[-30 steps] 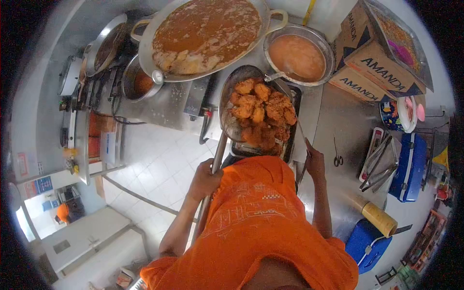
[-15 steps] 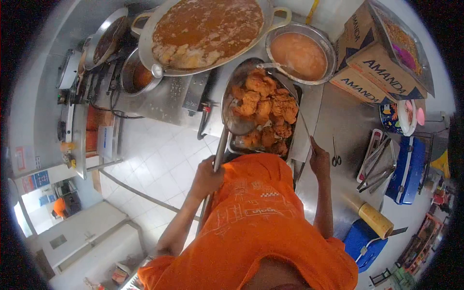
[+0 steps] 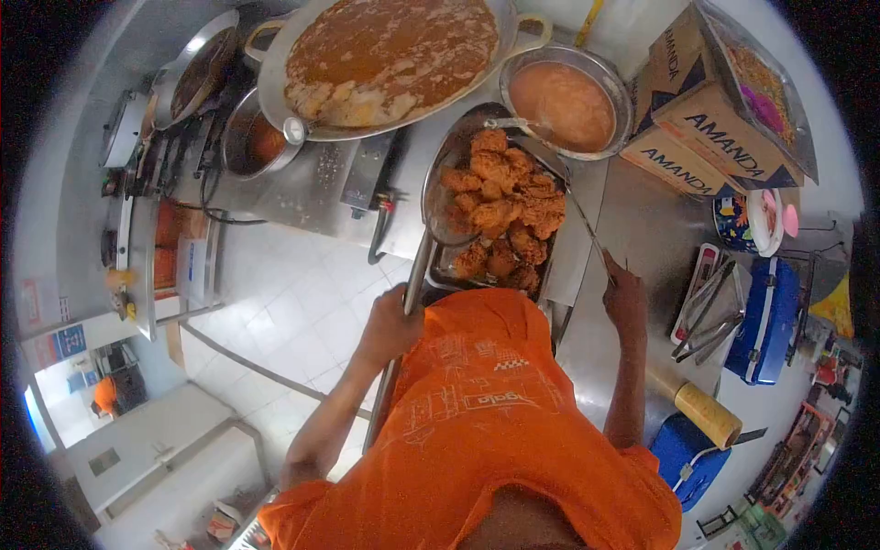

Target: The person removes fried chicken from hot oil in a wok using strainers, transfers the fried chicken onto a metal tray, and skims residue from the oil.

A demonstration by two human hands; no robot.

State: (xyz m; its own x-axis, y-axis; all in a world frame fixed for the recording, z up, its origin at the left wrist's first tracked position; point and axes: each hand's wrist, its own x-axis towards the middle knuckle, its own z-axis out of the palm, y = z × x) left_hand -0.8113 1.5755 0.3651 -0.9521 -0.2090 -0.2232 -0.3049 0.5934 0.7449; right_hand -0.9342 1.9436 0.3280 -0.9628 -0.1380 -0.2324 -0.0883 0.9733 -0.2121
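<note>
My left hand [image 3: 392, 323] is closed around the long metal handle of a round strainer [image 3: 449, 220], whose bowl tilts against a dark metal tray [image 3: 442, 279]. Golden-brown fried chicken pieces [image 3: 500, 188] are heaped in the tray and against the strainer. My right hand [image 3: 625, 298] grips a long, thin metal utensil [image 3: 587, 225], slanting up to the tray's right edge. Its far end is hard to make out, so I cannot tell its kind. A metal basin [image 3: 623, 128] of pinkish-brown liquid stands just beyond the tray.
A wide pan [image 3: 266, 87] of bubbling oil is at the back, beside a smaller pot [image 3: 240, 165]. Cardboard boxes [image 3: 724, 128] stand at right. Tongs [image 3: 710, 312] lie near a blue case [image 3: 763, 321]. A metal rail [image 3: 257, 367] crosses at left.
More chicken shows in the tray, and the strainer's bowl looks emptier. My right hand has shifted slightly right and now covers the scissors on the counter.
</note>
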